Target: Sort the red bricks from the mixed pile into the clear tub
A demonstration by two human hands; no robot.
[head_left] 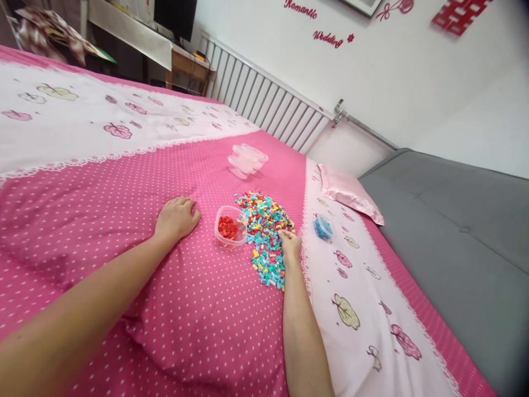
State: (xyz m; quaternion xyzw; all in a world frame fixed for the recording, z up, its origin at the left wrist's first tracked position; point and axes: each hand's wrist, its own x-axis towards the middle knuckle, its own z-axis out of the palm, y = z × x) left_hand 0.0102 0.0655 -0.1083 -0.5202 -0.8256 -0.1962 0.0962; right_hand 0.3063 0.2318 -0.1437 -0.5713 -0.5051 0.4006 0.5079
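A heap of small colourful building bricks, turquoise, red, yellow and white, is spread over the pink dotted bedspread. My right hand reaches in at the heap's right side, its fingers pinched together among the bricks; what they hold is too small to make out. My left hand rests on the bedspread, palm down with fingers loosely out and nothing in it. Between that hand and the heap stands a clear plastic tub holding red bricks. Beyond my right hand sits a smaller clear tub with blue pieces.
Several clear plastic lids or tubs lie stacked behind the heap. A pink satin pillow leans by the grey headboard on the right. Metal railing runs along the far side, with a desk and monitor at the back left.
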